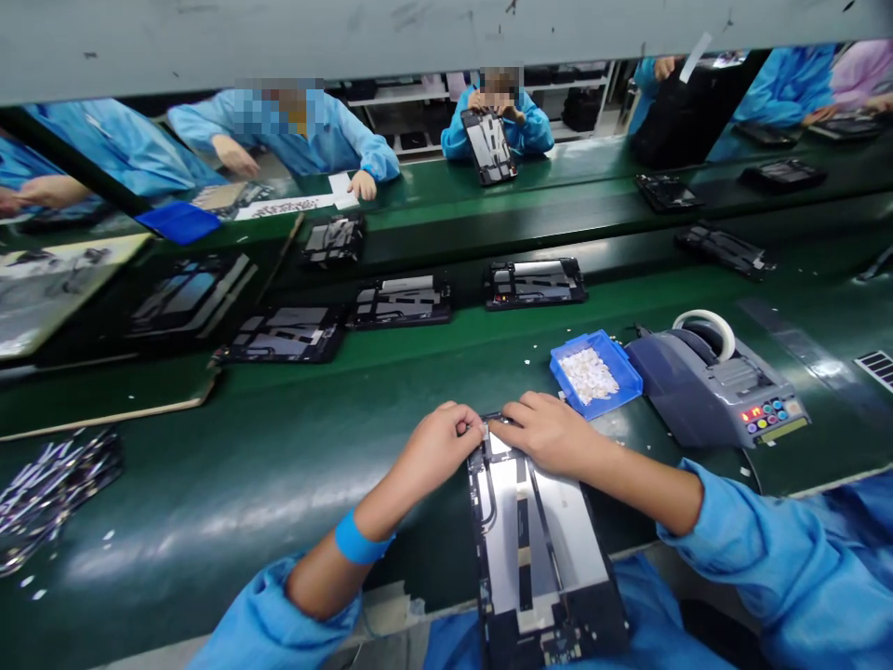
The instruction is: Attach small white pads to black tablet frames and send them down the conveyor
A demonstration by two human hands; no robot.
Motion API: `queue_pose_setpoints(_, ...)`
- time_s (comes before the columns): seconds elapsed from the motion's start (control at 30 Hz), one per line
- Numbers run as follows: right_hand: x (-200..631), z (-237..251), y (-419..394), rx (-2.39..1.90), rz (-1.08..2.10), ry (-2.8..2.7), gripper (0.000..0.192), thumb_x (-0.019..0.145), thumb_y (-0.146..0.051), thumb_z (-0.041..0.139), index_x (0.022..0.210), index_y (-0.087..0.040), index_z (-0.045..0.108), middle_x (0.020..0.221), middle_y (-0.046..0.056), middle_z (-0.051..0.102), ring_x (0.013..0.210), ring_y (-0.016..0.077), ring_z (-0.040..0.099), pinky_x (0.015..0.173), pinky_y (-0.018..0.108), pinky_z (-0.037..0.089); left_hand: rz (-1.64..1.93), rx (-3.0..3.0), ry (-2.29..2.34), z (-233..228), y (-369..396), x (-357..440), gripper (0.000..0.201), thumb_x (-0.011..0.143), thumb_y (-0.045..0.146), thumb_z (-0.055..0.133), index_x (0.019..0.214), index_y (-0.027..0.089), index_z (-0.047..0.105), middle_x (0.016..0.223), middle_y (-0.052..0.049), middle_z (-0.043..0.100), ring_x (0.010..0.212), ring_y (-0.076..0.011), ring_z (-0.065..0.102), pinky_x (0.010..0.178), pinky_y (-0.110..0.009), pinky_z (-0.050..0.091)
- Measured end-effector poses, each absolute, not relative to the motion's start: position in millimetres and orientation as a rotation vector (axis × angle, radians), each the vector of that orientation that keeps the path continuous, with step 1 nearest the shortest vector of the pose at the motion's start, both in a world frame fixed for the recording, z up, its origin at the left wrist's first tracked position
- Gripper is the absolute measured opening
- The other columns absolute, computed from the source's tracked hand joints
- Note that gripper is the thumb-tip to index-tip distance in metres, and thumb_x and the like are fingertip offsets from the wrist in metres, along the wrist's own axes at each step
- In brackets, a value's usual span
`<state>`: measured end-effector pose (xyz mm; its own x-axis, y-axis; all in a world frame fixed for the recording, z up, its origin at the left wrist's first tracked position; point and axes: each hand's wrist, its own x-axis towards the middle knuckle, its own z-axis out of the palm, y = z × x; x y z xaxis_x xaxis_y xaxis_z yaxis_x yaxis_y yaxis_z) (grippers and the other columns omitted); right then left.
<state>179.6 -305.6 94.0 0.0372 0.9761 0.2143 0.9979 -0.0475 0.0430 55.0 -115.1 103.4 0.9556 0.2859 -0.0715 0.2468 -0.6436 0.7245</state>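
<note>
An opened tablet (574,530), with silvery battery panels and black ribbon cables showing, lies in front of me, its near end past the bench edge. My left hand (445,445) is closed in a pinch at the tablet's upper left corner, with a small white piece (486,431) at its fingertips. Over the top edge lies my right hand (554,435), fingers bent and pressing on the tablet beside the left fingertips. The right thumb is hidden. Just beyond the right hand is a blue tray (632,383) of small white pieces.
A tape dispenser (704,391) stands right of the tray. Several opened tablets (536,282) lie along the green bench (279,465). Metal frames (59,489) are piled at the left. Co-workers in blue (279,130) sit opposite, one holding up a tablet (490,147).
</note>
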Motion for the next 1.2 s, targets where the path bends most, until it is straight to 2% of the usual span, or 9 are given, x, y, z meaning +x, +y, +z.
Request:
queue_pose_setpoints(0.57, 181, 91, -306, -2.134, -0.271, -2.043, 0.027, 0.106, -0.02, 0.05, 0.126, -0.021, 0.067, 0.103, 0.009, 0.064, 0.092, 0.0242, 0.048, 0.074, 0.036, 0.038, 0.248, 2.371, 0.499, 92, -133, 52, 0.015, 0.088, 0.024, 0.054, 0.073, 0.023, 0.058, 0.077, -0.002, 0.058, 0.076, -0.0205, 0.056, 0.068, -0.031, 0.04)
queue_pose_setpoints(1.2, 182, 92, -307, -2.128, -0.176, -2.062, 0.027, 0.105, -0.018, 0.048, 0.127, -0.018, 0.065, 0.102, 0.01, 0.062, 0.093, 0.0244, 0.048, 0.076, 0.036, 0.037, 0.354, 2.261, 0.617, 78, -142, 54, 0.012, 0.083, 0.018, 0.056, 0.071, 0.022, 0.053, 0.078, 0.001, 0.054, 0.071, -0.0179, 0.051, 0.065, -0.03, 0.037)
